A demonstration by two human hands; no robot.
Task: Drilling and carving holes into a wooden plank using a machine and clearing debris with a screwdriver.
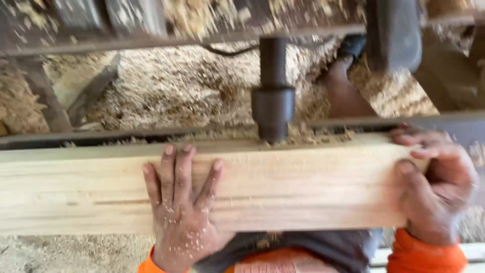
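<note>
Left hand (179,207) flat on wooden beam (303,182), fingers spread, dusted with sawdust. Right hand (437,187) wraps beam's right end, fingers curled around it. Beam lies across machine bed, against metal rail (126,136) at far edge. Dark drill head (273,103) stands upright just behind beam's far edge, middle. Sawdust pile (177,86) beyond rail. Foot (346,86) there too.

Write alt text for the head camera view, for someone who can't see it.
Two hands steady a pale wooden beam under a dark drill bit: left hand flat on top, right hand gripping its end. Sawdust covers the ground beyond.
</note>
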